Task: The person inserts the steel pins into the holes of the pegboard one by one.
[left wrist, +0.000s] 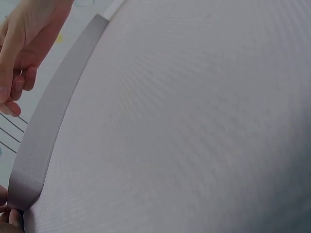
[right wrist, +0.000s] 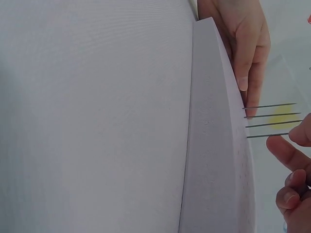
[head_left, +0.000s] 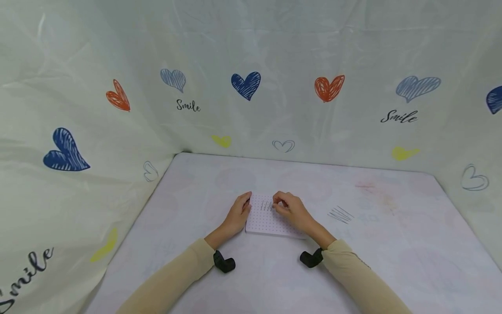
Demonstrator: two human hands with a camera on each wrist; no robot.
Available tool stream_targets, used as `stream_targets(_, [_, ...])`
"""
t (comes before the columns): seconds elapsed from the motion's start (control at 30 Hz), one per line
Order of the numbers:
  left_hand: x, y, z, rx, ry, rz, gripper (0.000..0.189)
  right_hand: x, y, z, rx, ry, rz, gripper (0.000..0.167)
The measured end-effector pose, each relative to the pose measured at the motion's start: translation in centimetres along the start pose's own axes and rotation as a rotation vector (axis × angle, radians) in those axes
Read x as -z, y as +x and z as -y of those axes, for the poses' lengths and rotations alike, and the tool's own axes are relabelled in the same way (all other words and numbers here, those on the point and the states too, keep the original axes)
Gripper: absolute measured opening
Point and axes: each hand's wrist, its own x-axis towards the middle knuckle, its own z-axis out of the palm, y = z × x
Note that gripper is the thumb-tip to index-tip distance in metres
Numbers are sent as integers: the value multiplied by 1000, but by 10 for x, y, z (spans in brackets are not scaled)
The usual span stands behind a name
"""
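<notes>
A pale square board (head_left: 270,224) with rows of small dark holes lies on the table, and several thin dark rods (head_left: 264,206) stand upright in its far part. At the board's left edge my left hand (head_left: 235,214) holds the side; its fingers are partly hidden. My right hand (head_left: 293,211) is over the board's right half. In the right wrist view its thumb and forefinger pinch a thin rod (right wrist: 267,135) at the end of the row. Whether that rod's lower end sits in a hole cannot be told.
More loose thin rods (head_left: 340,214) lie in a small group on the table, right of the board. A faint reddish stain (head_left: 372,189) marks the white tabletop (head_left: 204,183) beyond them. A curtain (head_left: 282,52) printed with hearts hangs behind the table and along its sides.
</notes>
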Motion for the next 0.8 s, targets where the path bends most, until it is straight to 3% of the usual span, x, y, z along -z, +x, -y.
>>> stream_targets(0.8, [1,-1,-3,-2,-16,7,48,7,-2,-1,-37,30,-6,8])
